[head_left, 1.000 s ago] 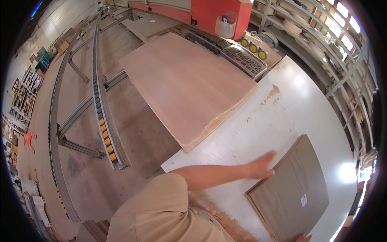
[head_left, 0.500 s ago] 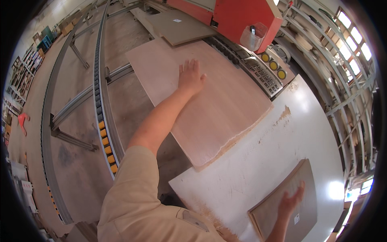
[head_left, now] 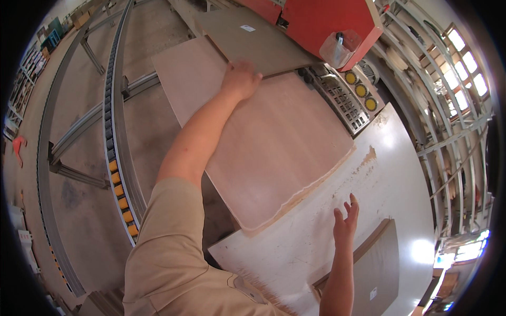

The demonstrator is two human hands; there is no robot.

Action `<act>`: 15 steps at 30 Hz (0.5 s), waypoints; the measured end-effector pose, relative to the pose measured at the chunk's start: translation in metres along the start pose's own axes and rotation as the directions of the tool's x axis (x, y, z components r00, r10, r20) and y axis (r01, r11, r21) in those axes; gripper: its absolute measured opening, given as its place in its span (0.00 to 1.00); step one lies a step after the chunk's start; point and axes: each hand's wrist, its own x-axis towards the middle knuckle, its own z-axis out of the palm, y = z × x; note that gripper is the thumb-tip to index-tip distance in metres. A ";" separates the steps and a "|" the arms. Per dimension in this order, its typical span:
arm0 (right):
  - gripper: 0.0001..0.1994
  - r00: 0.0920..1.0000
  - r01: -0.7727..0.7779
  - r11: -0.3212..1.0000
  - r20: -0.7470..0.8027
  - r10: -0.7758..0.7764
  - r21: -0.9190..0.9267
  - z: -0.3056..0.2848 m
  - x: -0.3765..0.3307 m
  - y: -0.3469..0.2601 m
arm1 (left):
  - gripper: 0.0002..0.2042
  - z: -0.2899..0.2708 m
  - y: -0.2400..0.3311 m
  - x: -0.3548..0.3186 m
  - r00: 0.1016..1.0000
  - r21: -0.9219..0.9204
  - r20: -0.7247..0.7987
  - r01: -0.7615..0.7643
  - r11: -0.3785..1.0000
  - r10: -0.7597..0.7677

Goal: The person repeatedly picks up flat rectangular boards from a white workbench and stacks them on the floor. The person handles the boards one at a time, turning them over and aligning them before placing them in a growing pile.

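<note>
From up here the biggest thing I see is the white worktop (head_left: 390,174), running from lower centre out to the right edge. Overlapping its near-left edge lies the large pale veneer sheet (head_left: 274,142), its long axis running from the lower centre up and away toward the red machine (head_left: 327,21) at the top. Left of all that is the grey roller track (head_left: 113,121) on the floor.

On the far end of the pale sheet sits a grey-brown panel (head_left: 247,39), half under the red machine, its near edge slanting from upper left down to the right. My left hand (head_left: 240,79) is stretched out full length to that edge: the palm lies down on the pale sheet, the fingers are curled at the panel's near edge. I cannot tell whether they have closed on the panel or are only pressing against it. So the panel lies straight ahead of that grip, beyond the fingertips, and the left arm is by far the nearer one.

My right hand (head_left: 345,221) hangs above the worktop with fingers spread, holding nothing. Just beyond it, toward the lower right, lies a second grey-brown panel (head_left: 379,268) flat on the worktop, well apart from the first.
</note>
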 end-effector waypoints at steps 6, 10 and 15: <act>0.32 0.949 -0.307 0.858 0.062 0.310 0.412 0.001 0.035 -0.002 | 0.27 0.009 0.034 -0.049 0.963 -0.017 -0.052 -0.266 0.964 0.264; 0.34 0.941 -0.322 0.779 0.093 0.325 0.538 0.015 0.057 -0.003 | 0.29 0.005 0.061 -0.082 0.941 -0.066 -0.042 -0.337 0.939 0.335; 0.36 0.942 -0.288 0.764 0.030 0.333 0.577 0.046 0.074 -0.016 | 0.31 -0.006 0.106 -0.122 0.914 -0.086 0.009 -0.402 0.911 0.405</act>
